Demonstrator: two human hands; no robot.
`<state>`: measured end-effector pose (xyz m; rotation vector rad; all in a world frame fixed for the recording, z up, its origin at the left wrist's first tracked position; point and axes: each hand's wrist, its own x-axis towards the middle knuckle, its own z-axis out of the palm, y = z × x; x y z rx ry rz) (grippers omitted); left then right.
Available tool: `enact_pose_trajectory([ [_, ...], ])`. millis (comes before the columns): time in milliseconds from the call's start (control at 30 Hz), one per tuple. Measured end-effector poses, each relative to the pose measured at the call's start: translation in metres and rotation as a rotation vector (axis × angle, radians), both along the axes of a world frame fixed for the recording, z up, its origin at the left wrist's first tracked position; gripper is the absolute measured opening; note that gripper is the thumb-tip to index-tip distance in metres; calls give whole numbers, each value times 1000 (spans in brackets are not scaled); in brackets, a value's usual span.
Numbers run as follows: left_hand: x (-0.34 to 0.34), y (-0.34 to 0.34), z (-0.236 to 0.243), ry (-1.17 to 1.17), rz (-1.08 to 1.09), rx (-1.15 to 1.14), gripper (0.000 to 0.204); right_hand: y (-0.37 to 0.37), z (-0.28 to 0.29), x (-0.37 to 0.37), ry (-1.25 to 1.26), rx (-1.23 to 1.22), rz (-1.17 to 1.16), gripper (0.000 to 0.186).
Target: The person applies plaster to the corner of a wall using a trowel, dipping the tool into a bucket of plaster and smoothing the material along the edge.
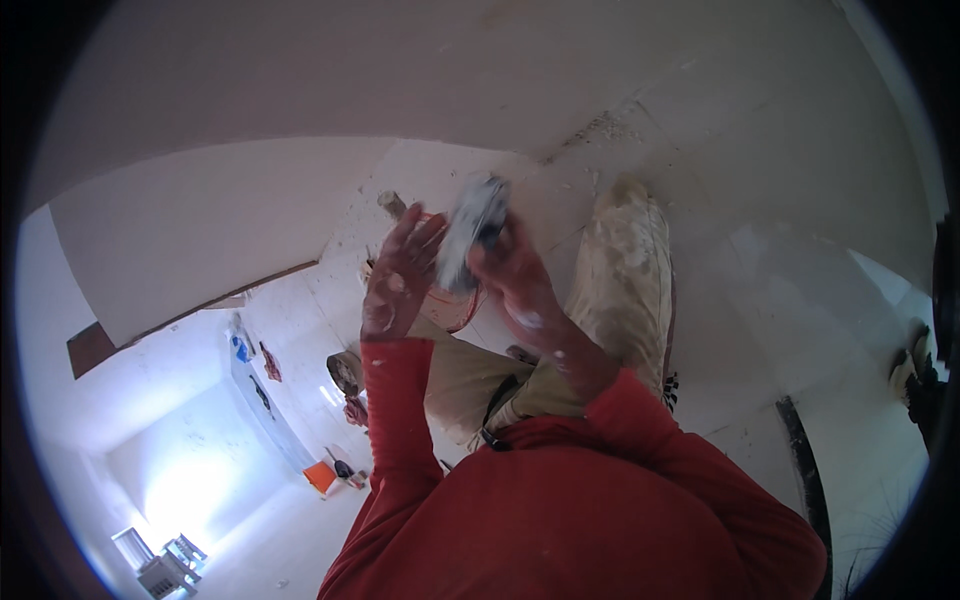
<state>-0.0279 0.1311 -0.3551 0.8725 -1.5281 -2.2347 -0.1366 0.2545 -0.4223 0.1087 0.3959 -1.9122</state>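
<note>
My right hand (pixel 522 283) is closed around a flat, pale tool (pixel 470 232) smeared with white paste; it is blurred, so its exact kind is unclear. Close to the tool's left edge is my left hand (pixel 393 285), its fingers stretched upward and apart, with nothing visible in it. White smears mark both hands. Below and behind the tool shows part of a round vessel with an orange rim (pixel 462 316), mostly covered by my hands and the tool.
A wall panel (pixel 210 220) with a brown lower edge stands ahead on the left. Rubble (pixel 610 128) lies along the wall base. Left on the floor are a round container (pixel 345 372) and an orange object (pixel 320 476). A dark strip (pixel 805 455) lies on the right.
</note>
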Motion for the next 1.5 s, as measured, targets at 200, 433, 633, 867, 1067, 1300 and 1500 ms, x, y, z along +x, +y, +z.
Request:
enact_pose_trajectory([
  [200,131,-5,0,-282,466,-55,75,-75,-66,-10,39,546,-376,75],
  [433,268,26,-9,-622,862,-237,63,-118,-52,5,137,704,-516,63],
  [633,298,21,-18,-723,518,-648,52,-119,132,17,784,504,-905,64],
  [867,255,-7,-45,-535,821,-297,41,-96,121,-4,803,367,-880,71],
  [1067,286,2,-44,-745,898,-290,57,-98,39,-14,10,555,-556,64],
  [1300,257,-44,-27,-737,724,-440,48,-111,152,-15,683,331,-921,70],
  [1500,236,-43,-43,-803,753,-535,52,-94,99,-11,808,322,-856,76],
])
